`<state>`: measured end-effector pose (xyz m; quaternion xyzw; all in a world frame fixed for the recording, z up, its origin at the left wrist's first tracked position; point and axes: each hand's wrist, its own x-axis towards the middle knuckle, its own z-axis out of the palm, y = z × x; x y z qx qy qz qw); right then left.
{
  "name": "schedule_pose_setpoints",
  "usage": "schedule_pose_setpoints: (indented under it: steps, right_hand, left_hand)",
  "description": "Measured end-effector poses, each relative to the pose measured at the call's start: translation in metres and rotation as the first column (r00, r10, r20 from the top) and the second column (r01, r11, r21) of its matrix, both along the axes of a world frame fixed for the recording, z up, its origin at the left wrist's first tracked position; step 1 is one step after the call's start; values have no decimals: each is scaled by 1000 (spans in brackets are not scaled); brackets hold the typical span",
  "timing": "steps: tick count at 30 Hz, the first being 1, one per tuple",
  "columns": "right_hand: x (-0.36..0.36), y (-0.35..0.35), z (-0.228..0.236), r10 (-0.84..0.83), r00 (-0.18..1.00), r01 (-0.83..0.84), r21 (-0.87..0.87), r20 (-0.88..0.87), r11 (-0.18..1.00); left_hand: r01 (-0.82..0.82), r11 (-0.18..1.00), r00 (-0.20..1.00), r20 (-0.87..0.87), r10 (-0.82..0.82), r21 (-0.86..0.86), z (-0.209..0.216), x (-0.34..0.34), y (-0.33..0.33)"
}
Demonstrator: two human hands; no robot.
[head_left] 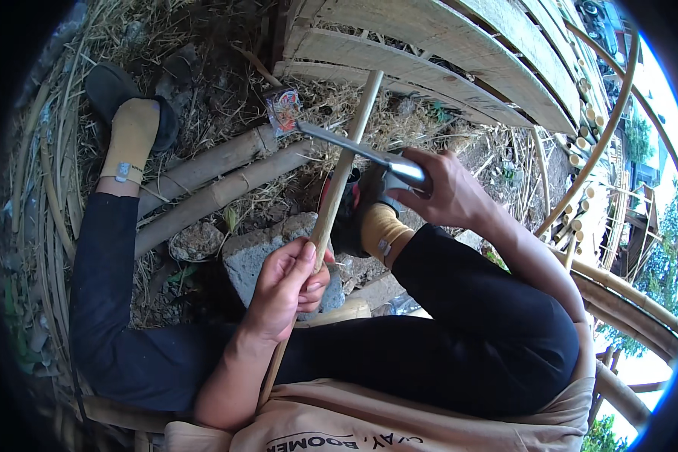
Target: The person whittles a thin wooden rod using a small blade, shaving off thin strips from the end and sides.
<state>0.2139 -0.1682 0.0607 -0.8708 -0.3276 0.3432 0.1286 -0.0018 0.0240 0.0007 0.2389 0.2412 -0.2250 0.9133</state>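
Observation:
A long, pale bamboo strip [344, 169] runs slantwise from near my lap up toward the wooden slats. My left hand [282, 290] is wrapped round its lower half, thumb lying along it. My right hand [448, 188] grips the handle of a knife [339, 141], whose narrow metal blade points left and crosses the strip's upper part. A shiny metal collar joins blade and handle; the handle is mostly hidden by my fingers. Whether the edge bites into the strip I cannot tell.
Below the strip lies a grey stone block [241, 260]. Two thick bamboo poles [211, 197] lie on the straw-strewn ground, near a small printed packet [284, 111]. A slatted wooden panel [422, 56] stands ahead; stacked bamboo [580, 151] is at right. My outstretched legs flank the work.

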Motion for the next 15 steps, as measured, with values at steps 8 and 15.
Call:
schedule_pose_setpoints:
  steps: [8,15]
  right_hand:
    - [-17,6,-4,150,977,-128,-148,154,981]
    - [-10,-3,-22,127,951,-132,-1,282,991]
  left_hand:
    - [-8,920,998,61,-17,392,10,-12,-10]
    - [-15,730,989,116,-88,683,16,-14,-13]
